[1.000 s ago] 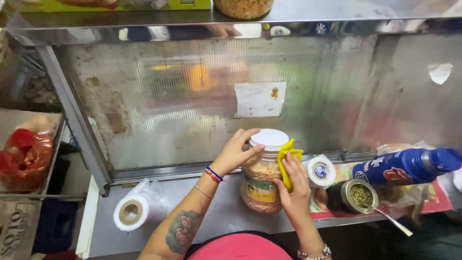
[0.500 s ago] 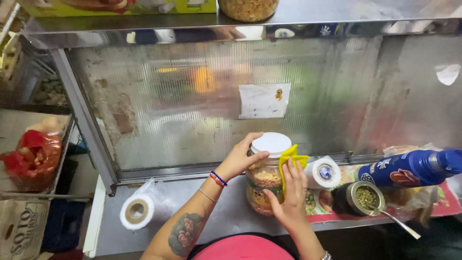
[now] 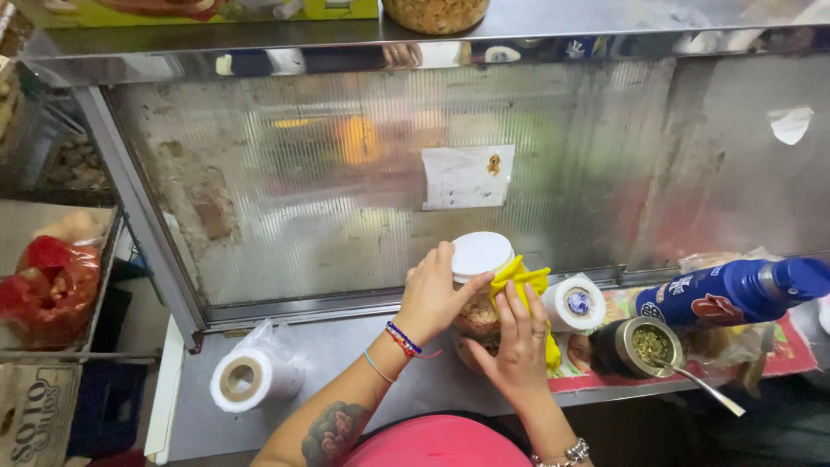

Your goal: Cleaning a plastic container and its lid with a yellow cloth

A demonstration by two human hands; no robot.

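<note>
Handling, by judgement: jar (image 3: 481,303) looks rigid, clear-walled, well filled, so prob. moderately heavy for its size. Whether glass or plastic: cannot tell; treat as breakable. Smooth wall = likely slippery on bare skin; the cloth (image 3: 521,285) improves friction. Best hold pts: opposite sides of the body below the lid (image 3: 482,255), one hand each side. Do not carry by the lid alone; its seating cannot be verified.

Position: jar is near the middle of the table (image 3: 346,363), close to the back edge, just in front of the ribbed glass screen (image 3: 346,190). Whether the base rests on the table or is raised slightly: cannot tell, hands cover it.

Left hand (image 3: 430,294): fingers curled around the jar's left side, fingertips reaching the lid rim. Closed on the jar.

Right hand (image 3: 517,339): fingers together and extended, flat against the jar's right side, pressing the yellow cloth onto the wall.

Appearance: squat, round jar; flat white lid, approx. as wide as the body. Contents show beige-brown through the wall; kind not identifiable.

Adjacent items: white roll (image 3: 574,303) just beside the cloth; dark round cup (image 3: 650,344) w/ green contents and a metal straw (image 3: 705,387) farther toward the right edge; blue bottle (image 3: 735,292) lying on its side behind it; tape roll (image 3: 246,379) well apart, near the left edge.
</note>
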